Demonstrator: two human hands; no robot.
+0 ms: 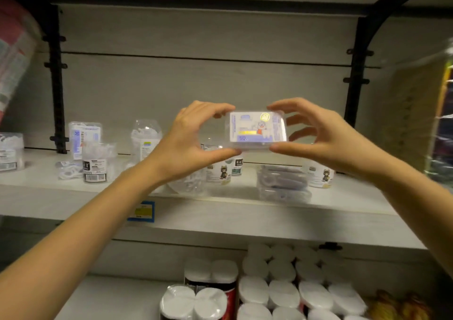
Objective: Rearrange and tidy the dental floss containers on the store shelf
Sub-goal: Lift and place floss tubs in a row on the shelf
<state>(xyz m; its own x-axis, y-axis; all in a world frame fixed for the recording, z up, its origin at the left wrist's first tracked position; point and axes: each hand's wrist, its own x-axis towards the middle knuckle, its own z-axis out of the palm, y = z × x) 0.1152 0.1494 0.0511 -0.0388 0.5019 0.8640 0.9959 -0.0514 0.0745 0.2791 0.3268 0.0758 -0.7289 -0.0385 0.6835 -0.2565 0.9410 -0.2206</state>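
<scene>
Store shelf, seen from a head-worn camera: a person's left hand and right hand hold a clear rectangular floss box in the air above the middle of the white shelf, its purple-and-white cartoon label facing the camera; the fingers of each hand are grasping one end of it, thumb beneath and forefinger on top; the label's print is too blurred to read. Under the left hand a round tub with a cat label is partly hidden; a stack of clear flat boxes lies just to its right; a second cat-label tub has its top hidden by the right hand. Further left stand a black-labelled tub and an upright floss box; another container is cut off at the left edge; below, wrapped white rolls run out of frame.
</scene>
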